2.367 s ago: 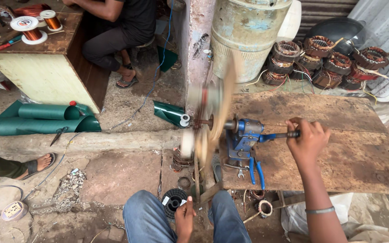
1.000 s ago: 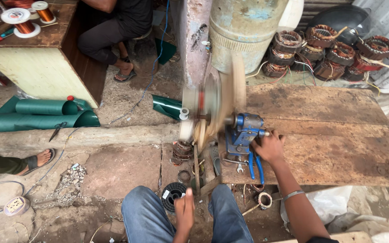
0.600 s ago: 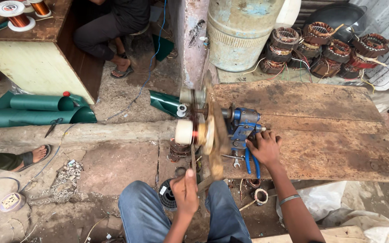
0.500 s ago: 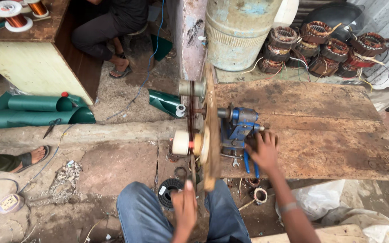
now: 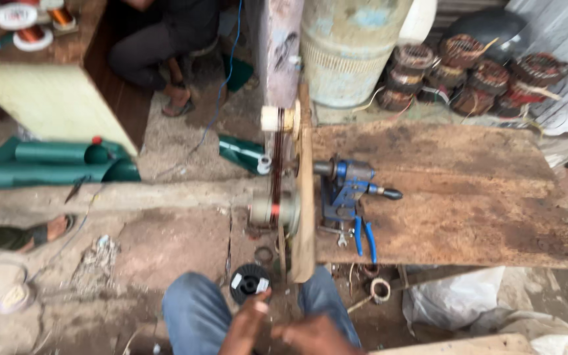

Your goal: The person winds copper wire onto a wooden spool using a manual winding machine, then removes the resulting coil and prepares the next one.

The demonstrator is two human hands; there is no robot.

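Observation:
A blue hand-crank winder point(image 5: 346, 190) is fixed at the left end of a worn wooden board point(image 5: 455, 190). Its black crank handle point(image 5: 389, 193) stands free. On its shaft sits an upright wooden former point(image 5: 305, 197) with a band of dark red wire point(image 5: 276, 164) around it. A black wire spool point(image 5: 250, 283) lies on the ground between my knees. My left hand point(image 5: 250, 323) is just below that spool, fingers drawn together. My right hand point(image 5: 313, 336) is beside it, blurred, low at the frame's bottom edge. Whether either hand pinches wire I cannot tell.
Blue-handled pliers point(image 5: 365, 240) lie under the winder. Several wound motor stators point(image 5: 481, 79) and a pale drum point(image 5: 350, 46) stand behind the board. Green pipes point(image 5: 54, 164) lie left. Another person point(image 5: 165, 39) sits at the back by a table point(image 5: 47, 92); a sandalled foot point(image 5: 47, 230) shows at left.
My right hand has left the crank handle and dropped down beside my left hand in my lap. The wooden former, spinning earlier, now stands still.

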